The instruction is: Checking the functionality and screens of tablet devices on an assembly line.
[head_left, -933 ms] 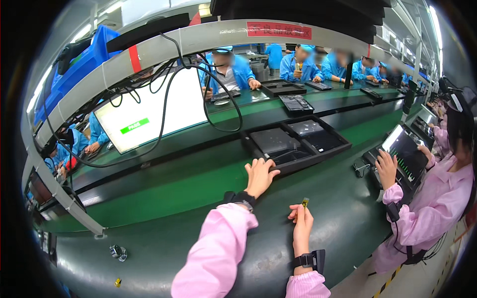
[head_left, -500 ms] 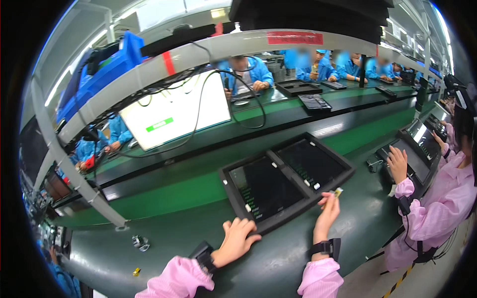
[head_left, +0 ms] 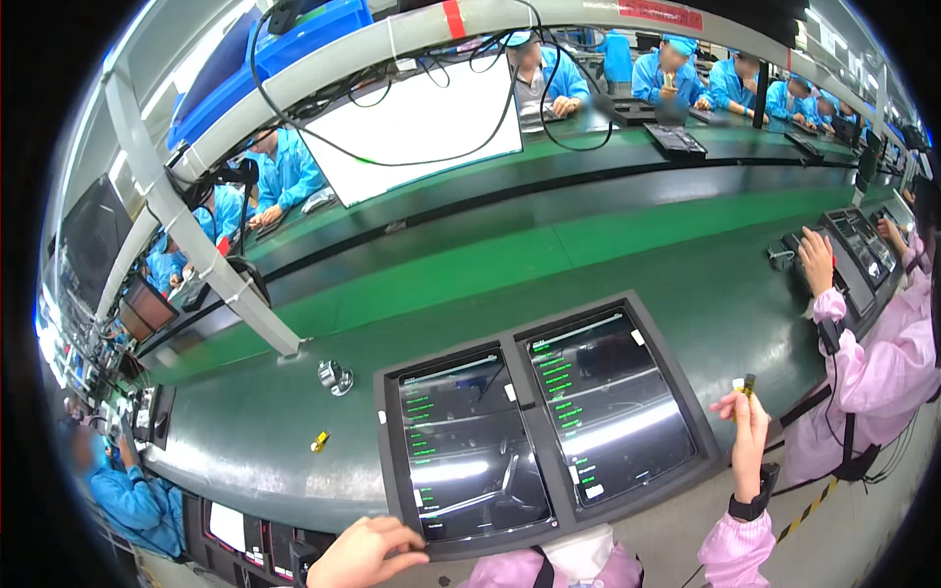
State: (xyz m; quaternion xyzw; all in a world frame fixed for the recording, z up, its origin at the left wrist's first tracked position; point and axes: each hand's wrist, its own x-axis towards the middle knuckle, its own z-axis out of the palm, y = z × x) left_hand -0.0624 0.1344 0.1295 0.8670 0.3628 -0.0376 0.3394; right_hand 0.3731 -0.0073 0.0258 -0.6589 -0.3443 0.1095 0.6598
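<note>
In front of me a dark tray [head_left: 523,407] with two compartments holds a left tablet [head_left: 456,426] and a right tablet [head_left: 603,382]. Both screens are lit with green text lines, and small white tabs sit at their edges. My left hand [head_left: 371,551] is at the tray's near left corner, thumb and fingers apart, fingertips at the rim. Off the tray's right side, my right hand [head_left: 749,431] is raised and pinches a small yellow-and-black piece [head_left: 749,384]. A pale bit shows beside that piece; its exact kind is too small to tell.
Left of the tray lie a small yellow piece [head_left: 320,441] and a clear-and-metal item [head_left: 334,377]. A white post [head_left: 211,245] rises behind them. Beyond stands a bright monitor [head_left: 417,127] with hanging cables. At right, a co-worker in pink [head_left: 872,367] handles another tray.
The tray now sits nearer to me and squarer in view, and its screen text shows more clearly. My right hand has moved right with the yellow-and-black piece. The whole view has shifted.
</note>
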